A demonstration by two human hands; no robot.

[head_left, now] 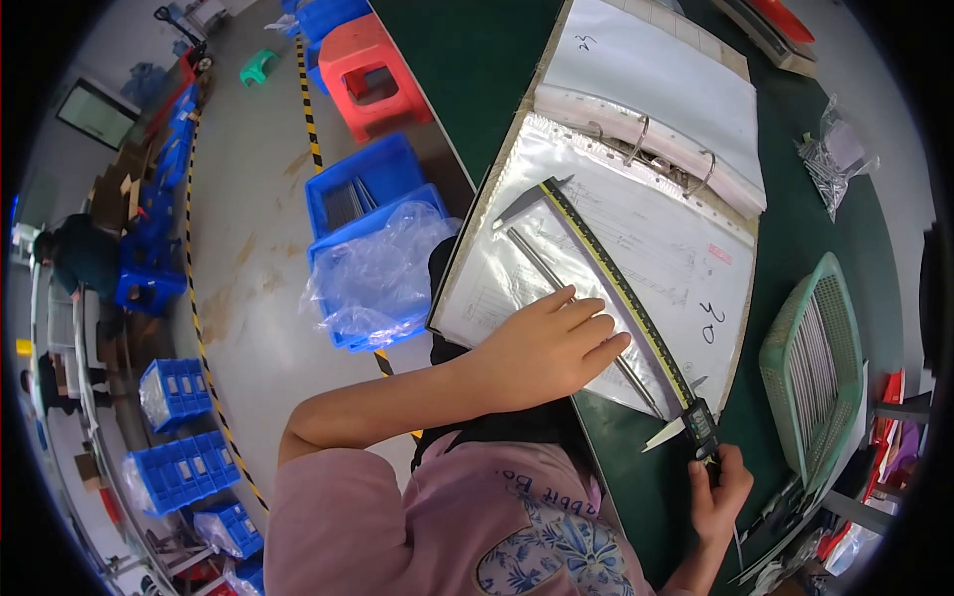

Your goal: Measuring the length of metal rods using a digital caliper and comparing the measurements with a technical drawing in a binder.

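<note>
A ring binder point(467, 298) lies open on the green table, a drawing sheet in a plastic sleeve uppermost. Slanting across the sheet is a long digital caliper point(621, 286), its display and sliding jaw at the near end. My right hand point(723, 494) pinches that end by the display. Beside the caliper, roughly parallel to it, lies a thin metal rod point(537, 256). My left hand point(552, 350) reaches over the binder with its fingers curled round the middle of the rod, hiding that stretch. Both ends of the rod show beyond the hand.
At right stands a green basket point(778, 343) of long thin rods. A clear bag of small metal parts point(827, 164) lies behind it. Left of the table are blue bins point(383, 164), one covered with plastic film, and a red stool point(370, 60). Another person point(84, 258) bends at far left.
</note>
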